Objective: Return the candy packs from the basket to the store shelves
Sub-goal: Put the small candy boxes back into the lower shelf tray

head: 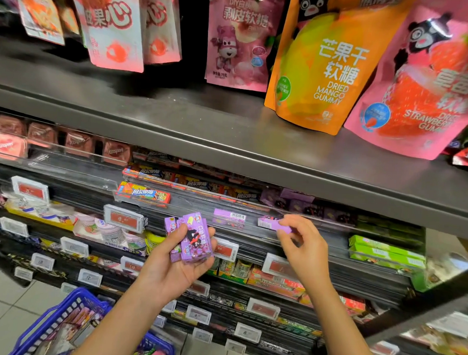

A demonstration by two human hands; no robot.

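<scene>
My left hand [178,266] grips a small stack of purple candy packs [194,239], held upright in front of the middle shelf. My right hand [302,244] pinches one more purple candy pack [269,223] by its end and holds it at the clear-fronted shelf tray [193,205]. Another purple pack [229,214] lies in that tray just left of it. The blue basket [55,314] hangs at the lower left under my left forearm, with several packs inside.
Large gummy pouches, orange [322,65] and pink [433,84], stand on the grey top shelf [203,127]. Green packs [386,251] lie right of my right hand. Price tags [123,218] line the shelf edges. Tiled floor shows at the lower left.
</scene>
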